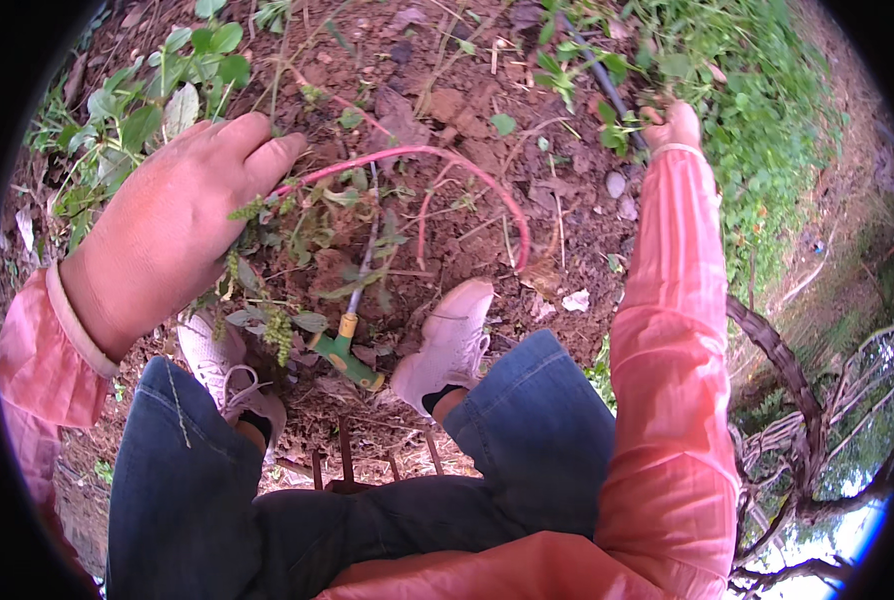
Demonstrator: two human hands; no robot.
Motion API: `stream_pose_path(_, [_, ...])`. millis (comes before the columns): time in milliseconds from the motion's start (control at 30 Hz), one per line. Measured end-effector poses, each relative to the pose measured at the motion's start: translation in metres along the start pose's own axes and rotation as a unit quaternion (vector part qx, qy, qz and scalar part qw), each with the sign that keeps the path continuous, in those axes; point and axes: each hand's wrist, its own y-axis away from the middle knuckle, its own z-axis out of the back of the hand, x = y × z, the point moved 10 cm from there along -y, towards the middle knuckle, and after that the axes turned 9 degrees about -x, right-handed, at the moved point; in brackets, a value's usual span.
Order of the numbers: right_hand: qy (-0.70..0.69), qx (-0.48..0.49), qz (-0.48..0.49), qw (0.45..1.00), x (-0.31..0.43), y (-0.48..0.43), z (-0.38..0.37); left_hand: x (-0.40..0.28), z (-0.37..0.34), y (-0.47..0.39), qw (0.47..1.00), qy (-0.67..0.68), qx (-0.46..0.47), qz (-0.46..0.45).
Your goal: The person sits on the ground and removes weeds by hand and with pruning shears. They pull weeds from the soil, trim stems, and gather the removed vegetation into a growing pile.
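Note:
My left hand (184,202) is curled, back up, around an uprooted weed. Its pink-red stem (424,150) arcs out to the right past my fingers, while leaves and green seed spikes (278,334) hang below the palm. Farther off at the upper right, my right hand (676,127) reaches into low green weeds (754,150); its fingers are bent around stems at ground level, partly hidden by leaves. A black pipe (604,79) runs along the soil just beside that hand. Between my shoes lies a hand tool with a green and yellow T-shaped handle (349,360) and a thin metal shaft.
Reddish-brown soil (462,202) with dry leaves and stones lies before me. A broad-leaved plant (143,120) grows at the upper left. Rusty metal tines (345,450) stick up between my legs. Twisted woody stems (784,360) stand at the right.

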Motion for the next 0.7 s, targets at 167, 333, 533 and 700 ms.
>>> stream_pose_path(167, [0.098,0.027,0.006,0.995,-0.023,0.097,0.027,-0.018,-0.003,0.001,0.999,-0.009,0.032,-0.020])
stream_pose_path(333, [0.138,-0.006,0.033,0.990,-0.035,0.182,0.047,-0.043,0.005,0.013,0.998,-0.025,0.013,-0.047])
stream_pose_path(533, [0.058,0.127,-0.084,0.987,-0.076,0.312,0.042,-0.108,0.035,0.066,0.982,-0.119,-0.079,-0.122])
stream_pose_path(700, [0.072,0.236,-0.114,0.962,-0.076,0.447,0.060,-0.166,0.063,0.106,0.954,-0.211,-0.066,-0.204])
